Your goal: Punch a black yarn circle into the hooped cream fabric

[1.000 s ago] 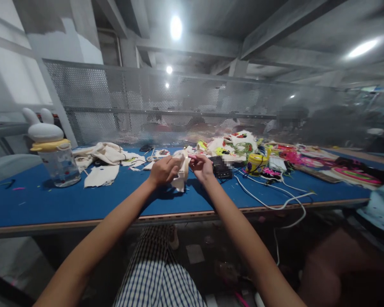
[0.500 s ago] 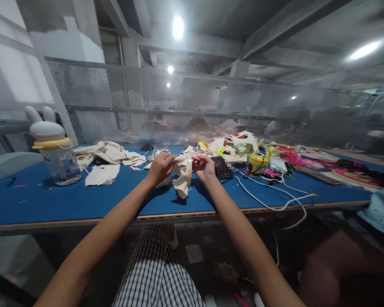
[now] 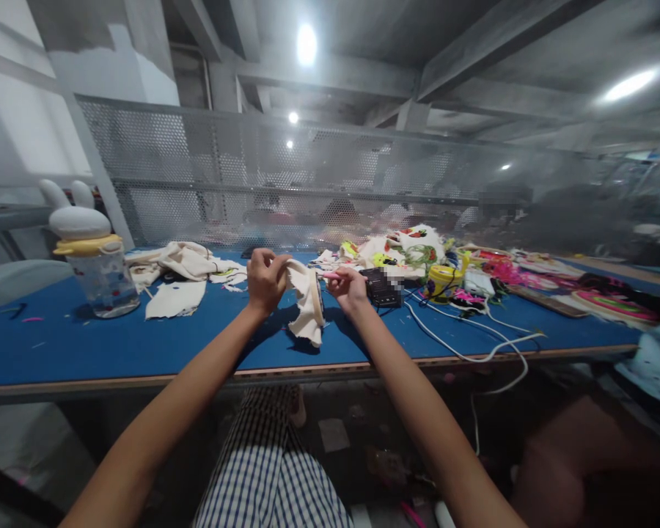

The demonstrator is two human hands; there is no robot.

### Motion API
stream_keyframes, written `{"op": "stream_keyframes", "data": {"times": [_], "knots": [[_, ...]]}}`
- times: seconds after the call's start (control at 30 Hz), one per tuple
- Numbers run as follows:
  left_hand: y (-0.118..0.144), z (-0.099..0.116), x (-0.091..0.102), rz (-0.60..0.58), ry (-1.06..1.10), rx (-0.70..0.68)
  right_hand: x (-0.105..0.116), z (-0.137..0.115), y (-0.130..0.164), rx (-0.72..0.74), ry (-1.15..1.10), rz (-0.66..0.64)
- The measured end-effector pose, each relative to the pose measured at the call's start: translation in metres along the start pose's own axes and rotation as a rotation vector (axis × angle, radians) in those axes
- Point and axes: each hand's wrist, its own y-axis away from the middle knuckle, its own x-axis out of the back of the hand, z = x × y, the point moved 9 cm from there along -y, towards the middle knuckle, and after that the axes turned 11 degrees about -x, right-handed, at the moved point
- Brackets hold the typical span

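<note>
My left hand (image 3: pixel 265 279) is raised above the blue table (image 3: pixel 143 345) and grips the top of a cream piece of cloth (image 3: pixel 309 306), which hangs down from it with its lower end near the tabletop. To the right of the cloth, my right hand (image 3: pixel 348 288) is closed on a thin pink tool (image 3: pixel 328 275) whose tip points at the cloth. Both forearms reach out over the table's front edge.
A clear bottle with a white rabbit lid (image 3: pixel 91 257) stands at the left. Cream fabric scraps (image 3: pixel 179 275) lie behind my left hand. A black device (image 3: pixel 382 287), a yellow cup (image 3: pixel 443 281), white cables (image 3: pixel 473 345) and colourful embroidery pieces (image 3: pixel 412 249) crowd the right. A mesh partition (image 3: pixel 308 183) backs the table.
My left hand has lifted and drawn away to the left, so the cloth now hangs from it. The right hand has stayed about where it was.
</note>
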Motion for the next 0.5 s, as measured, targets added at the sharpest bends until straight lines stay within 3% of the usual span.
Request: {"op": "stream_keyframes", "data": {"times": [0.27, 0.4, 0.5], "knots": [[-0.003, 0.0, -0.007, -0.103, -0.003, 0.011, -0.01, 0.002, 0.006, -0.002, 0.047, -0.006], [-0.003, -0.009, 0.003, 0.017, 0.049, 0.112, -0.015, 0.0, 0.008, 0.042, 0.097, -0.037], [-0.002, -0.013, 0.012, 0.08, -0.066, 0.158, -0.017, 0.0, 0.006, 0.081, 0.175, -0.063]]}}
